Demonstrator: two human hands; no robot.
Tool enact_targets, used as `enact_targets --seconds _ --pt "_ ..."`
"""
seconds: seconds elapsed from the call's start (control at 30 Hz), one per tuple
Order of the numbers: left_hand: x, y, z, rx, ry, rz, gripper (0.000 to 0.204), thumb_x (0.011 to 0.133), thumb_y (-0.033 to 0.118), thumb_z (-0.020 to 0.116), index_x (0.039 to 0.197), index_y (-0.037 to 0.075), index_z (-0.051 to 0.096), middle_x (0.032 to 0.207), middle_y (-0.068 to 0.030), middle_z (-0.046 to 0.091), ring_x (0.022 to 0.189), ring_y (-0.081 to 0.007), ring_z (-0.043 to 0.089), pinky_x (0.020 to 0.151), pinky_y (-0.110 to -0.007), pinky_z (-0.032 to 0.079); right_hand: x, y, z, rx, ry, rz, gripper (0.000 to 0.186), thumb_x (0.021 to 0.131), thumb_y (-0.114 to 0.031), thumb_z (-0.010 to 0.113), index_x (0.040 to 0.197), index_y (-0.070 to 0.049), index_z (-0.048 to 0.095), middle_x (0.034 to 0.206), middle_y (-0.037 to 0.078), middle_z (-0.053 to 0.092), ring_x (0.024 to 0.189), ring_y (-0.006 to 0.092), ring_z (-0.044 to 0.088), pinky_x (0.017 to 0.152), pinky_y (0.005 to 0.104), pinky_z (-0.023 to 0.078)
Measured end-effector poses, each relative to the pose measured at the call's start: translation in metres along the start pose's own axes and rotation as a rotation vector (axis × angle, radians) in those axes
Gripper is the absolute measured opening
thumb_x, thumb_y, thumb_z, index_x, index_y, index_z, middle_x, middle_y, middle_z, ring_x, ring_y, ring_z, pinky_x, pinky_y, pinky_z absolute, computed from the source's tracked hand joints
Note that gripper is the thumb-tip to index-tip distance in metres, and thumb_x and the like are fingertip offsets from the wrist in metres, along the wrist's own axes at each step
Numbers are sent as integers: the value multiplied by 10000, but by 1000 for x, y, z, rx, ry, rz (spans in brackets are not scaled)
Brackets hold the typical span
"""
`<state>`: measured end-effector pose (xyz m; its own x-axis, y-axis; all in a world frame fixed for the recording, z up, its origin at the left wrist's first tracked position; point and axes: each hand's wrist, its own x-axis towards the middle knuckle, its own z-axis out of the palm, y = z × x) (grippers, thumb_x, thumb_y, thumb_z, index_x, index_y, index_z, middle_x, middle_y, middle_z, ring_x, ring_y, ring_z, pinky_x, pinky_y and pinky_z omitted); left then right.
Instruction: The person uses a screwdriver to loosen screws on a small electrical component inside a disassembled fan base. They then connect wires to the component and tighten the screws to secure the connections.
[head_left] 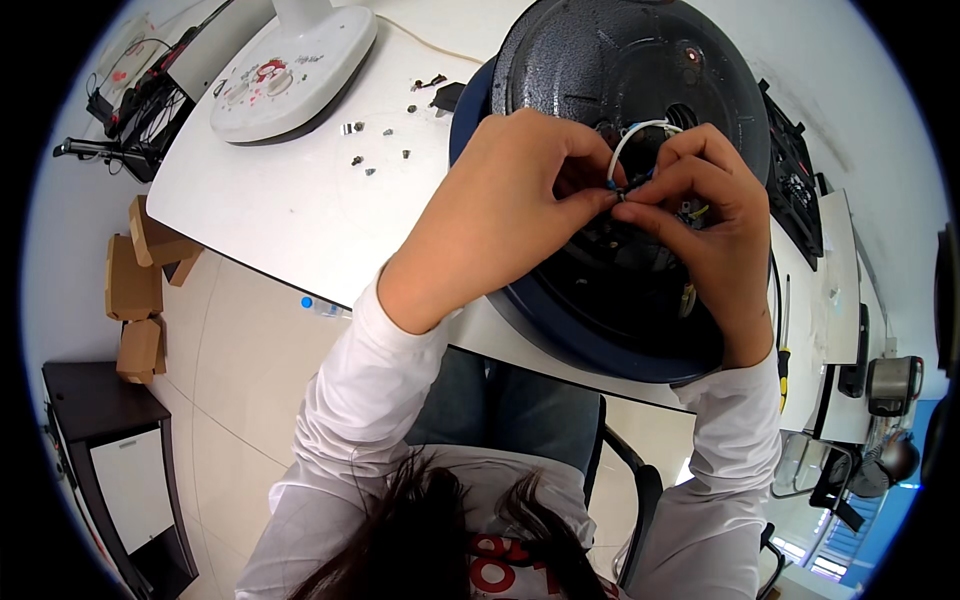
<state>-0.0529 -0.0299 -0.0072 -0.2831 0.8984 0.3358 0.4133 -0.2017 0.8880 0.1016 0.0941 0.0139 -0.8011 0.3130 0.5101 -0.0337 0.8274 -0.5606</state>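
A white wire point(614, 158) bows up between my hands over a round black appliance housing point(590, 75), and its blue-sleeved end runs down to my fingertips. My left hand point(500, 205) is closed, thumb and forefinger pinching at that end. Opposite it, my right hand point(715, 205) is also closed, its thumb and fingertips meeting the left ones around a small dark piece too small and covered to name. Inside the housing, partly behind my right hand, show yellowish wires point(688, 300). A dark blue outer shell point(545, 325) surrounds the housing.
Several small screws and metal bits point(360, 130) lie on the white table point(290, 225). A white appliance base point(300, 85) stands at the back left. A yellow-and-black screwdriver point(784, 365) lies on the right. Cardboard boxes point(135, 280) and a dark cabinet point(105, 400) stand left.
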Motion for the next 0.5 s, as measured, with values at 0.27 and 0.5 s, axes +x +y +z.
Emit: enact_targets --seconds 0.27,0.5 --pt "-4 -8 4 47 74 111 134 789 -2 672 920 -30 680 785 -106 682 729 -182 679 698 -268 527 3 -1 2 7 -45 42 177 661 -23 818 769 -21 677 844 16 547 641 77 550 552 206 424" --pt "-4 -11 7 124 126 188 119 783 -18 664 901 -33 667 791 -125 673 713 -218 676 681 -275 528 6 -8 5 -26 -31 113 180 660 -26 817 764 -20 671 812 10 549 661 79 548 550 201 417"
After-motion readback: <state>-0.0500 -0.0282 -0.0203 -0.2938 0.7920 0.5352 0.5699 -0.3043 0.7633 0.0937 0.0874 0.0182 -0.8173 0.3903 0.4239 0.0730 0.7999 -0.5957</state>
